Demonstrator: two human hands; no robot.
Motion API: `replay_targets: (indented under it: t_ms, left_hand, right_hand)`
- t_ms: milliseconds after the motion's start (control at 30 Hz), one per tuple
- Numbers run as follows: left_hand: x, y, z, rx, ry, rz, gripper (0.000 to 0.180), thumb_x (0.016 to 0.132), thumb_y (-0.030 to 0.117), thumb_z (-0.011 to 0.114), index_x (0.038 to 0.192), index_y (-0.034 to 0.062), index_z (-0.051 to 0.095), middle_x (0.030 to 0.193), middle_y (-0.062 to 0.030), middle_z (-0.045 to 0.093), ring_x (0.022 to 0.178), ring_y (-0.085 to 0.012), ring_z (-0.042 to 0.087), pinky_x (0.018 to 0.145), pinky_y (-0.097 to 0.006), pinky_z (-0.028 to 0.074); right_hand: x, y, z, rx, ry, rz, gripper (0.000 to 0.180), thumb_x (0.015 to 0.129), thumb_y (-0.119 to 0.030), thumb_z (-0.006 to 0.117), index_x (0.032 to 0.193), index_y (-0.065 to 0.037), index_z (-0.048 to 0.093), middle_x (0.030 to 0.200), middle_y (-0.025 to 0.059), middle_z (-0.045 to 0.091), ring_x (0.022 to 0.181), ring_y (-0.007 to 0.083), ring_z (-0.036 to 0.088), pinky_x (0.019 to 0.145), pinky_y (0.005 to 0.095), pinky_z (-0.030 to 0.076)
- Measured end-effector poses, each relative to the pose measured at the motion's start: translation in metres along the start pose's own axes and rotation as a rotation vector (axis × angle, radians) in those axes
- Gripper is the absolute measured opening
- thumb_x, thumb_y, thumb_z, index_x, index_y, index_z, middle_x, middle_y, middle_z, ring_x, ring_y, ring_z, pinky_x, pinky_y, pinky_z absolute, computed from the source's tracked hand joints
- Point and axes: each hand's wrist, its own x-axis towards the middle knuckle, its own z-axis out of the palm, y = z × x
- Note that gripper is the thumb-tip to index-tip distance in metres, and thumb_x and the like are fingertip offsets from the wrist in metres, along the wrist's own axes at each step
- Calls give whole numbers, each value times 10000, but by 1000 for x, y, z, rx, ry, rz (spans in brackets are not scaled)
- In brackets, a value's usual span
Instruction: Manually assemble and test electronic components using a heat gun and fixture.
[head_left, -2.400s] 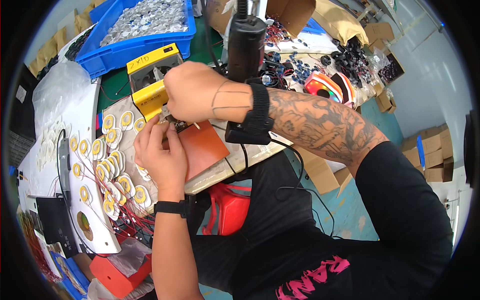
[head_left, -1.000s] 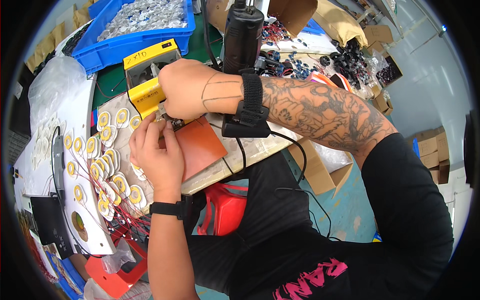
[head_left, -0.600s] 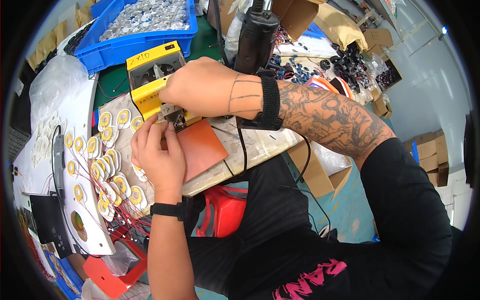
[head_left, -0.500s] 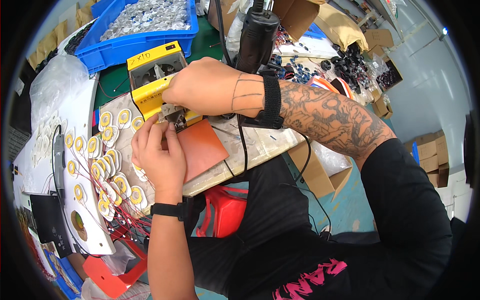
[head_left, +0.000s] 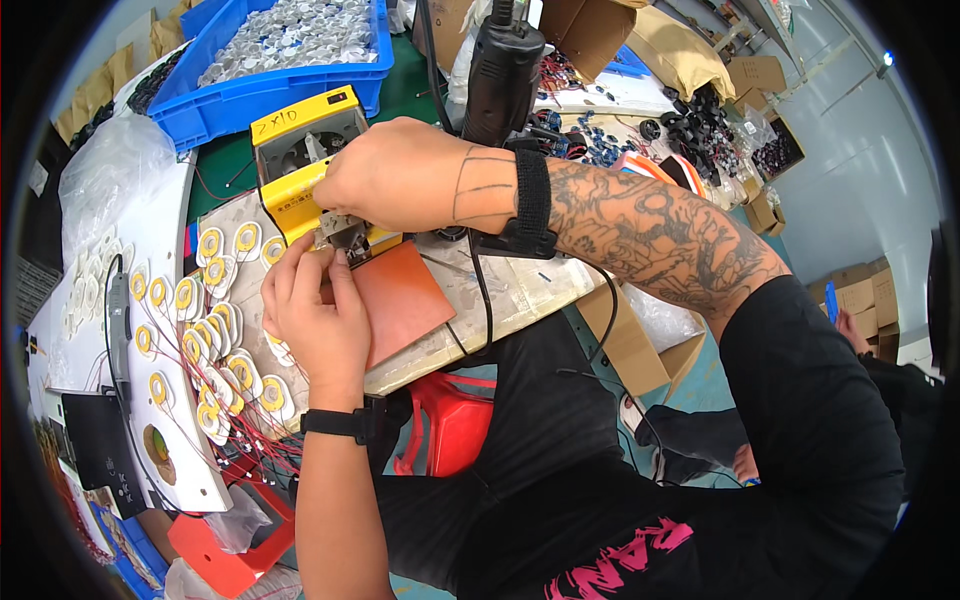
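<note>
A small yellow and grey bench machine (head_left: pixel 288 195) stands on the worktable, its metal mechanism partly showing. My right hand (head_left: pixel 395 178) reaches over it from the right, fingers curled down at its front; what they grip is hidden beneath the hand. Close below, my left hand (head_left: pixel 318 315) has thumb and fingers drawn together at the machine's metal front. Whatever sits between those fingertips is too small to make out. An orange-brown mat (head_left: pixel 405 300) lies just right of my left hand. To its left are many white oval pieces with yellow rings (head_left: pixel 215 270) and red wires.
Behind the machine stands a blue bin (head_left: pixel 270 98) full of small pale parts. A black cylindrical tool (head_left: pixel 500 85) hangs beyond my right wrist. Below are a red stool (head_left: pixel 455 425) and an open cardboard box (head_left: pixel 635 345). Another person's leg (head_left: pixel 695 435) shows at right.
Another person's leg and hand have come into view at the right. My right hand has shifted slightly left; my left hand stays nearly in place at the machine's front.
</note>
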Motion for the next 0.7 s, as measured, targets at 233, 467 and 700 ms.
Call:
replay_targets:
  t_ms: [233, 467, 700]
  left_hand:
    - [-1, 1, -3, 54, 12, 34, 69, 926, 157, 723, 976, 110, 730, 1264, -28, 699, 1159, -271, 590, 969, -433, 400]
    - [0, 3, -1, 41, 11, 35, 77, 917, 135, 720, 985, 97, 718, 1257, -42, 699, 1163, -284, 588, 972, -435, 400]
    - [1, 0, -2, -22, 11, 21, 87, 895, 138, 719, 979, 115, 722, 1246, -24, 701, 1191, -290, 579, 998, -462, 369]
  right_hand:
    - [8, -6, 0, -63, -42, -33, 98, 849, -156, 663, 916, -102, 711, 865, 104, 725, 837, 329, 734, 700, 445, 584]
    - [18, -11, -5, -184, -101, -196, 137, 792, -154, 732, 882, -52, 744, 848, 133, 738, 846, 344, 745, 699, 436, 601]
    - [31, -34, -15, 182, -162, 306, 291, 724, -202, 772, 876, 46, 757, 862, 250, 732, 853, 390, 747, 774, 438, 605]
